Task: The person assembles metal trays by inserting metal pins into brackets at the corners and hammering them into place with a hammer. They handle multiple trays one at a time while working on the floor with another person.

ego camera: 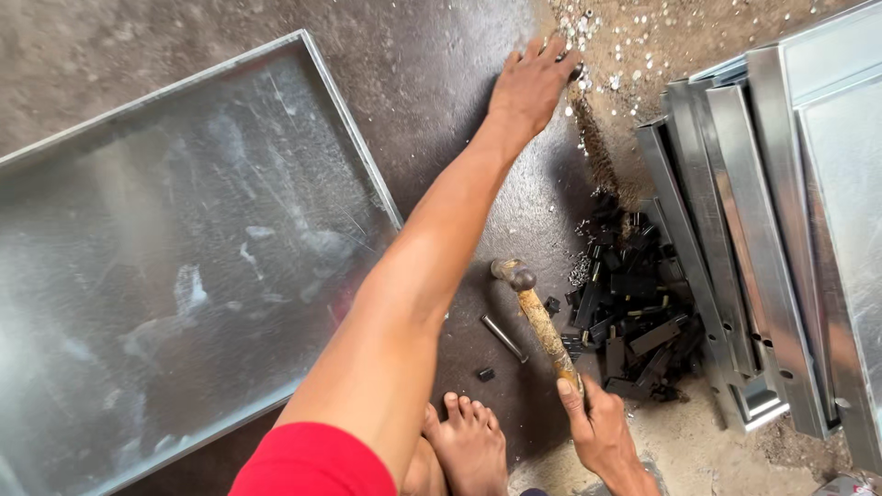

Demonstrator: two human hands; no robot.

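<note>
Gripping worn wooden-handled hammer (pixel 537 321) (rusty, chipped).

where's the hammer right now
In the head view the hammer is low and right of centre, its wooden handle gripped by the right hand, head resting on the floor beside the pile of black parts.

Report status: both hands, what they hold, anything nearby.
Left hand stretched out, fingers on small metal bits on the floor. Right hand grips hammer. Black clips, metal pin, sheet-metal tray nearby.
</note>
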